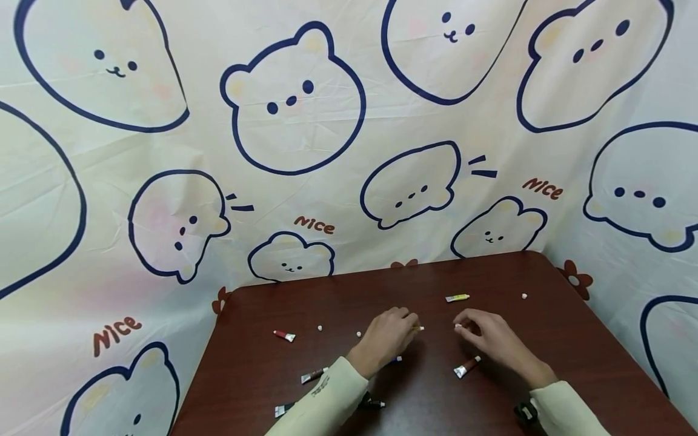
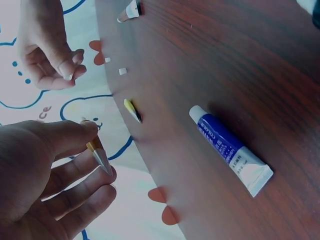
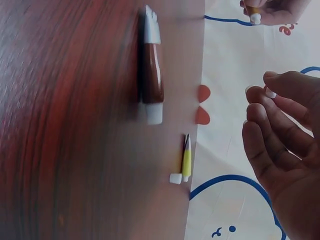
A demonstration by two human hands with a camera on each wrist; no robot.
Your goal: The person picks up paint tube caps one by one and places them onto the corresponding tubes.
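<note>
My left hand (image 1: 386, 336) pinches a small ochre paint tube (image 2: 93, 145) between thumb and fingers, its silver end toward the fingertips in the left wrist view. The tube's white tip (image 3: 255, 19) points out toward my right hand. Apart from it, my right hand (image 1: 498, 343) holds a small white cap (image 3: 270, 93) between thumb and forefinger. Under the left hand lies a blue paint tube (image 2: 220, 137), mostly hidden in the head view. A brown paint tube (image 1: 467, 367) rests on the table below the right hand.
On the dark wooden table (image 1: 436, 418), a yellow tube (image 1: 457, 298) lies toward the back. To the left are a red tube (image 1: 284, 335), a dark brown tube (image 1: 313, 375) and loose white caps (image 1: 320, 327). A black tube (image 1: 373, 404) is partly behind the left sleeve. A printed curtain (image 1: 349, 200) hangs behind.
</note>
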